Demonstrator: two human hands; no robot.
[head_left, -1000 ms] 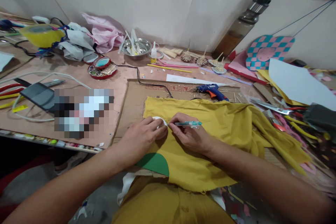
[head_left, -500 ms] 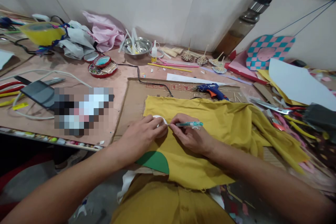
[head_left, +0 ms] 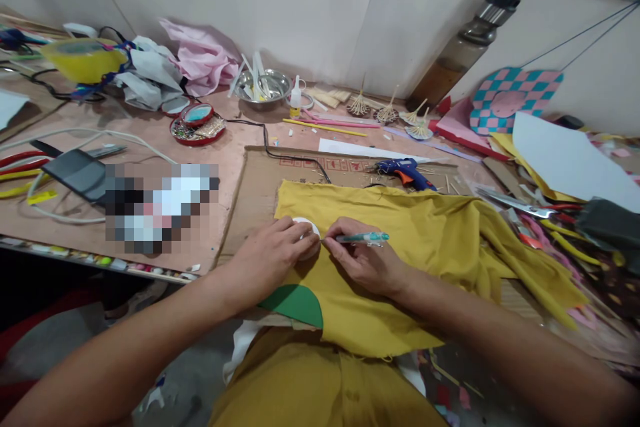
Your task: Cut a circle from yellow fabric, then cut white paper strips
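My right hand (head_left: 364, 255) grips a pen (head_left: 363, 237) with a clear teal barrel, its tip down at the edge of a white round piece (head_left: 313, 230). My left hand (head_left: 280, 247) lies over that piece, fingers bent and pressing it to the yellow cloth (head_left: 380, 323); most of the piece is hidden under the fingers. Both hands are close together near the left part of the cloth. A green rounded piece (head_left: 297, 305) lies by the cloth's lower left edge, below my left wrist.
Cardboard (head_left: 255, 177) lies under the cloth. Behind it rests a blue glue gun (head_left: 407, 173). Scissors (head_left: 517, 203) and scraps are at right. A metal bowl (head_left: 265, 100), a glue bottle (head_left: 296, 99) and a red tin (head_left: 197, 130) stand at the back; a cable (head_left: 73, 219) curls at left.
Both hands keep nearly the same pose, the pen tip still at the rim of the white piece. The view has shifted very slightly.
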